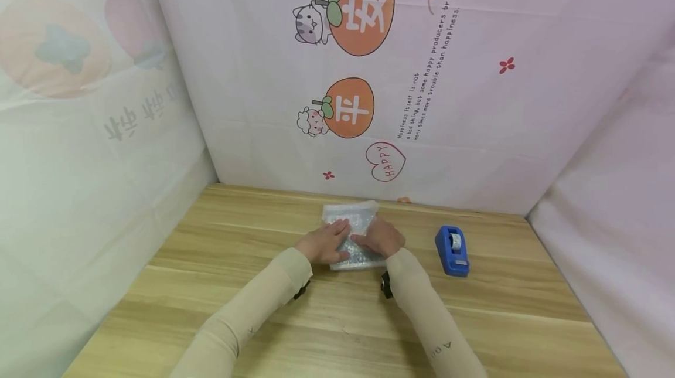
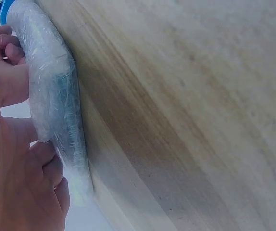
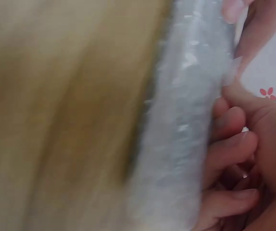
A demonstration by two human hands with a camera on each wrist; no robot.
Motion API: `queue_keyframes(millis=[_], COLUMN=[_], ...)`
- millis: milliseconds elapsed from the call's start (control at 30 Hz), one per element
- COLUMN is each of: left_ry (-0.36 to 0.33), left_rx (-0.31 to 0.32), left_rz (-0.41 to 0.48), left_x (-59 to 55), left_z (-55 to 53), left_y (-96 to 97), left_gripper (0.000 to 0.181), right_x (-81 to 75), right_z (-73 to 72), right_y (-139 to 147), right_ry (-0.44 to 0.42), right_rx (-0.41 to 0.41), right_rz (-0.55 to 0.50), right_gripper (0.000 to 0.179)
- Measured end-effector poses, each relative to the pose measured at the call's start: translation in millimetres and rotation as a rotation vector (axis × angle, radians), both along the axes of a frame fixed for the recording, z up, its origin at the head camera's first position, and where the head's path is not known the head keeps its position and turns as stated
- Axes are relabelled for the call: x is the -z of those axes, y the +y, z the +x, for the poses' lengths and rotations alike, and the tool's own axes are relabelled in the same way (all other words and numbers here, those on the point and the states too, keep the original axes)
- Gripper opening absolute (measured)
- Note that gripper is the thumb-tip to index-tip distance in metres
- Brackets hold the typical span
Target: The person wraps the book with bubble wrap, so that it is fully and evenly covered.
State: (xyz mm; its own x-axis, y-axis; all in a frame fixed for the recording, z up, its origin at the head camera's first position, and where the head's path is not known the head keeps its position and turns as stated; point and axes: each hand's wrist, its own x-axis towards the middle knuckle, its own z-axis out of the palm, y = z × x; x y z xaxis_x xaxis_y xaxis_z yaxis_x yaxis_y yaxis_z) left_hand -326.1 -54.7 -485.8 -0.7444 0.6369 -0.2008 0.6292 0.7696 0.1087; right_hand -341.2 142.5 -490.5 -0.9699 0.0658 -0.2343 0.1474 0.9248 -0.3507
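Observation:
A flat bubble-wrapped package [image 1: 361, 256] lies on the wooden table, its clear wrap glossy in both wrist views. My left hand [image 1: 325, 243] rests on its left side with the fingers spread across the top. On the package's right side is my right hand [image 1: 384, 237], its thumb laid over the wrap and pointing left. In the right wrist view the fingers [image 3: 229, 149] of that hand are curled beside the package. A small clear flap [image 3: 232, 72] stands up near the thumb. What is inside the wrap cannot be made out.
Right of the package stands a blue tape dispenser [image 1: 452, 251] with a roll of tape [image 1: 456, 241] in it. Printed cloth [image 1: 253, 102] hangs behind the wooden table [image 1: 253, 214] and along both sides.

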Motion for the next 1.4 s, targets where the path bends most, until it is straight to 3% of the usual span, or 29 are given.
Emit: queue_keyframes(millis=[267,533,900,1400], left_ry=[0.013,0.022,0.021,-0.001], left_rx=[0.014,0.017,0.024,0.014], left_rz=[-0.011,-0.019,-0.001,0.025], left_x=[-0.6,-0.4,-2.2,1.0], left_z=[-0.5,-2.2,-2.1,-0.2], left_y=[-0.1,0.9,1.3,-1.2], left_gripper=[0.077,0.077,0.076,0.078], right_x=[9.4,12.0,4.1,-5.8], right_z=[5.1,5.3,8.3,18.3], right_y=[11,17,26,44], right_ry=[0.086,0.118,0.047,-0.123], right_rx=[-0.049,-0.152,-0.246,-0.396], right_rz=[-0.131,-0.206,-0.294,-0.487], right_gripper=[0.059,0.048,0.036,0.045])
